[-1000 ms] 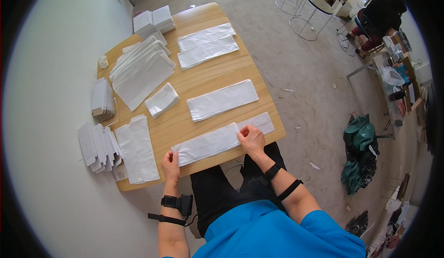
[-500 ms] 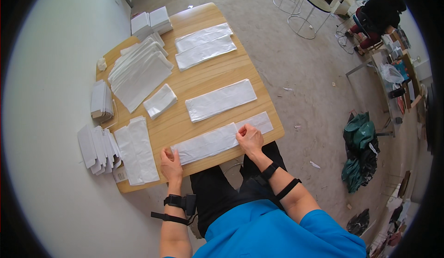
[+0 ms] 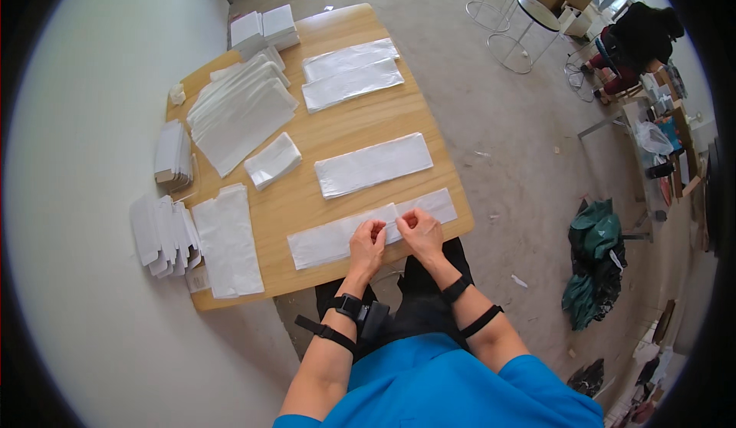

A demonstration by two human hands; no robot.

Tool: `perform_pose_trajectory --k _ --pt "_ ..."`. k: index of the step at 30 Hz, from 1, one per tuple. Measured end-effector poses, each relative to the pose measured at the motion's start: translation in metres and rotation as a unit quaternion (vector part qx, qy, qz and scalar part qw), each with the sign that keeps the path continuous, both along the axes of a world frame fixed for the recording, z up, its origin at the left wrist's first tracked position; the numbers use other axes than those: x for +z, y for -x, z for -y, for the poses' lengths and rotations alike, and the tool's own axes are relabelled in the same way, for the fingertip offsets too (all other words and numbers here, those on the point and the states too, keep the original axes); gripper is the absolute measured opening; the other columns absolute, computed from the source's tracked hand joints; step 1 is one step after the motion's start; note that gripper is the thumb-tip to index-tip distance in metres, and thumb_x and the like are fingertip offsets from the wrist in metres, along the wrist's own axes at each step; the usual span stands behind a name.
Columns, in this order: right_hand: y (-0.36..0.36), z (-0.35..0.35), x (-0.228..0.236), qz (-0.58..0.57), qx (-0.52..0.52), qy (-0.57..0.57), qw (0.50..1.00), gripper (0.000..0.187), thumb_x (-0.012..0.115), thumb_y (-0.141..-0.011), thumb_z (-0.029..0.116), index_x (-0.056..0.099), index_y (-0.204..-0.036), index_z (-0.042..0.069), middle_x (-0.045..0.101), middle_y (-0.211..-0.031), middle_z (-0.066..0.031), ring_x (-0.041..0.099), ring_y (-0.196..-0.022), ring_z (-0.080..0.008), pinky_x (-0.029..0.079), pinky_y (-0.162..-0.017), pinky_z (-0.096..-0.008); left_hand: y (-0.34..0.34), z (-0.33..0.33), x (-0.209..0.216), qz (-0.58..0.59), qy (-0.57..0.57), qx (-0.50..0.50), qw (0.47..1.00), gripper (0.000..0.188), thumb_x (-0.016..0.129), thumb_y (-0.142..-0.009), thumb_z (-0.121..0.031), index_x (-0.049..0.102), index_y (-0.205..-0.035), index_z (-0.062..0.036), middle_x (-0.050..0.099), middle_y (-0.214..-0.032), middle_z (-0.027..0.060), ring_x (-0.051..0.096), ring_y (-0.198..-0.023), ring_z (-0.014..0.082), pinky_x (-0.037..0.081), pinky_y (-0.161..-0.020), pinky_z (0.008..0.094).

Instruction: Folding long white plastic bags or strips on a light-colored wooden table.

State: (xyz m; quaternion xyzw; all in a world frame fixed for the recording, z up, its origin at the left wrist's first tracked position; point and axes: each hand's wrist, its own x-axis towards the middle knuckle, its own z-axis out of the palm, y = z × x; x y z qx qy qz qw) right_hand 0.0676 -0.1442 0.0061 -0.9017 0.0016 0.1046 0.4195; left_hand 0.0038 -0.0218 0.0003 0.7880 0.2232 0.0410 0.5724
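Note:
Close to the table's front edge lies a long white folded sheet (image 3: 326,241), thin and slightly creased, in a strip made of overlapping lengths. At its middle, my left hand (image 3: 368,249) has its fingers pinched together on the sheet. My right hand (image 3: 421,234) is right beside it, thumb and fingers closed on the sheet near the overlap. Past my right hand the strip's end (image 3: 438,205) lies flat. Just beyond is a separate folded white stack (image 3: 374,165). The fingertips partly hide what they grip.
The wooden table (image 3: 349,125) also bears fanned white sheets (image 3: 244,121), a small folded white piece (image 3: 274,160), white sheets at the left (image 3: 229,242) and flat white cartons (image 3: 165,236). A wall (image 3: 100,159) borders the left. A person (image 3: 642,41) sits far right.
My left hand has moved right, from the strip's left end to its middle beside my right hand. My right hand stays near the overlap. The view has shifted slightly.

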Motion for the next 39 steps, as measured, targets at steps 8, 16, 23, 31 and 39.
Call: perform_pose_trajectory --k 8,16,23,31,39 --pt "0.018 0.019 -0.001 -0.038 0.052 -0.127 0.990 0.021 0.068 -0.079 0.009 0.060 -0.097 0.001 0.068 -0.081 -0.0067 0.062 -0.068 -0.0093 0.050 -0.061 -0.0239 0.004 -0.001 0.003 0.022 -0.011 -0.056 0.998 0.016 0.065 -0.079 -0.007 0.065 -0.095 -0.0027 0.057 -0.087 0.0071 0.057 -0.071 0.0159 0.050 -0.067 0.0280" --pt "0.023 0.009 0.004 -0.045 0.018 -0.219 0.975 0.026 0.067 -0.079 0.009 0.061 -0.103 0.001 0.069 -0.080 -0.0075 0.063 -0.064 -0.0125 0.051 -0.060 -0.0272 0.005 -0.003 0.002 0.008 0.003 -0.047 0.999 0.015 0.071 -0.078 -0.010 0.067 -0.092 -0.0039 0.057 -0.085 0.0057 0.057 -0.069 0.0144 0.049 -0.063 0.0261" --pt "0.030 0.012 0.002 -0.011 0.043 -0.147 0.988 0.026 0.064 -0.079 0.007 0.061 -0.105 0.001 0.069 -0.077 -0.0086 0.064 -0.063 -0.0137 0.051 -0.060 -0.0277 0.008 -0.004 -0.004 0.018 0.018 -0.042 0.999 0.013 0.068 -0.079 -0.007 0.067 -0.092 -0.0034 0.058 -0.084 0.0050 0.057 -0.069 0.0128 0.049 -0.064 0.0249" --pt "0.033 0.012 0.004 -0.028 0.009 -0.163 0.986 0.027 0.064 -0.079 0.007 0.061 -0.105 0.002 0.068 -0.076 -0.0086 0.064 -0.063 -0.0141 0.051 -0.060 -0.0278 0.009 -0.006 0.001 0.027 -0.001 -0.068 0.997 0.017 0.068 -0.076 -0.008 0.068 -0.092 -0.0048 0.057 -0.086 0.0041 0.056 -0.073 0.0135 0.049 -0.069 0.0251" --pt "0.036 0.009 0.007 0.024 0.047 -0.136 0.989 0.029 0.064 -0.080 0.004 0.059 -0.108 0.003 0.066 -0.079 -0.0112 0.065 -0.067 -0.0209 0.051 -0.061 -0.0311 0.009 -0.004 0.001 0.026 0.021 -0.061 0.998 0.015 0.070 -0.078 -0.011 0.070 -0.092 -0.0063 0.059 -0.088 0.0058 0.059 -0.075 0.0158 0.050 -0.068 0.0271"
